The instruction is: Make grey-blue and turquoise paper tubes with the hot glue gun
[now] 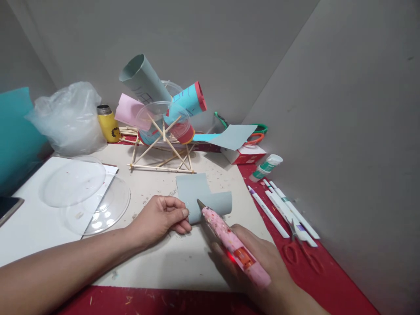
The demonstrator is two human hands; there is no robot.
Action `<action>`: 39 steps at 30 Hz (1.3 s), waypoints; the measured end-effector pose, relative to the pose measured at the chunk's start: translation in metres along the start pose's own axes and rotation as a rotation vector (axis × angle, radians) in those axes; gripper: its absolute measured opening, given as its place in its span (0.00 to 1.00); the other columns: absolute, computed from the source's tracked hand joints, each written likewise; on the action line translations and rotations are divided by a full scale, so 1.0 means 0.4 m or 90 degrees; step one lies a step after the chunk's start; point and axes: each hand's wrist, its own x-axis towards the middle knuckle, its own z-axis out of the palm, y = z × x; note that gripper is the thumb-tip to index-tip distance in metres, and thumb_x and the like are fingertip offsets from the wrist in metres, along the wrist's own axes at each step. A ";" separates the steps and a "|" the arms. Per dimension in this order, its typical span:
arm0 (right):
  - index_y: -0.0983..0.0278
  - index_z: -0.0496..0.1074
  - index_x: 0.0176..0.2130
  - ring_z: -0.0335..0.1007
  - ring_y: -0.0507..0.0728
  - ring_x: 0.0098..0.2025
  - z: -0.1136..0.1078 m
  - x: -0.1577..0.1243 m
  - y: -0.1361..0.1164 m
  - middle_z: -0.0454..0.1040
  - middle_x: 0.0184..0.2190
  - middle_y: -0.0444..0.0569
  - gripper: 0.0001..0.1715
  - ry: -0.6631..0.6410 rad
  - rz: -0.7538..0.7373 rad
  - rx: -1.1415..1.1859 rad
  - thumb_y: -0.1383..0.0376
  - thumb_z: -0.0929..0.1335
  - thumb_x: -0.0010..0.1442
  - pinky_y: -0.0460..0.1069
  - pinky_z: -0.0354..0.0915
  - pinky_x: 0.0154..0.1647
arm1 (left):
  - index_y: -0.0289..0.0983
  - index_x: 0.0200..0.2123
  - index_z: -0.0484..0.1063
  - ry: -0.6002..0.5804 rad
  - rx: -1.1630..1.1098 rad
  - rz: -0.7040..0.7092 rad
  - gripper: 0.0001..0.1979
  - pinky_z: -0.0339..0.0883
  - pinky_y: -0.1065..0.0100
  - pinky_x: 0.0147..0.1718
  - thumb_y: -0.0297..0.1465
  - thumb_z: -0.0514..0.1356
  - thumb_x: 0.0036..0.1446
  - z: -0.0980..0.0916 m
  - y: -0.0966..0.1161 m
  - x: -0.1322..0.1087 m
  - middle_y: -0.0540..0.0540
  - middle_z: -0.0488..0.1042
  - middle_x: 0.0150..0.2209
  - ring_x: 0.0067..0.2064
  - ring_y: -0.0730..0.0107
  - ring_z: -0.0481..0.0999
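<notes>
You seem to be gluing: your left fingers [180, 214] pinch the part-rolled grey paper [218, 203] just right of them; your right fingers [220, 256] wrap the pink glue gun [226, 229]. Next likely calls for holding the roll still.

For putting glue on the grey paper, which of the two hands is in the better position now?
Probably the right hand: it grips the pink glue gun, whose nozzle points at the grey paper. The left hand is at the paper's left edge, seemingly steadying it.
</notes>
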 end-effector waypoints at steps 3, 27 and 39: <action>0.62 0.69 0.30 0.64 0.49 0.20 -0.007 -0.003 0.008 0.66 0.22 0.42 0.14 -0.007 -0.003 0.015 0.59 0.63 0.65 0.43 0.60 0.21 | 0.31 0.28 0.72 0.009 -0.003 0.001 0.17 0.70 0.73 0.29 0.40 0.69 0.46 0.003 0.005 0.002 0.42 0.80 0.24 0.24 0.74 0.77; 0.61 0.72 0.37 0.71 0.54 0.22 -0.056 0.016 0.004 0.73 0.24 0.46 0.10 0.086 -0.008 0.020 0.60 0.63 0.65 0.45 0.64 0.20 | 0.31 0.28 0.71 0.038 -0.041 0.012 0.19 0.72 0.73 0.29 0.42 0.70 0.43 0.001 0.013 -0.003 0.41 0.80 0.24 0.25 0.73 0.78; 0.58 0.75 0.44 0.76 0.60 0.31 -0.061 0.007 0.022 0.76 0.29 0.52 0.15 0.055 0.050 0.000 0.58 0.62 0.65 0.49 0.68 0.22 | 0.31 0.28 0.71 0.048 -0.066 0.006 0.17 0.72 0.73 0.29 0.38 0.70 0.45 -0.002 0.017 -0.003 0.40 0.80 0.24 0.25 0.72 0.78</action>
